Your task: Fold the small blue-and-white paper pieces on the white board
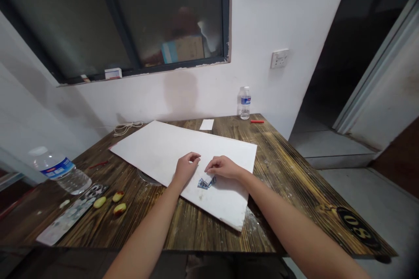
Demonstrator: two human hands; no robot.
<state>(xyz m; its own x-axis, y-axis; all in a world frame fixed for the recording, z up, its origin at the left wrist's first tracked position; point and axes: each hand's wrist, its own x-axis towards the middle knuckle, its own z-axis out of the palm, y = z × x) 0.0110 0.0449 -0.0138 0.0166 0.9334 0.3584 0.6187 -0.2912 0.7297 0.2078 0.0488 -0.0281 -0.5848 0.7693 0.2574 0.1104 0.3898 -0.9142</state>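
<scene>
While the left hand stands apart, fingers loosely curled, over the white board, the right hand is at the small blue-patterned pieces overlapping on that board; whether it grips one cannot be told. Handling appears unfinished: the pieces lie skewed.

A dark-framed window and a power socket break the white wall behind a dark-grained wooden table, with a shadowy doorway and grey tiled floor at right.
</scene>
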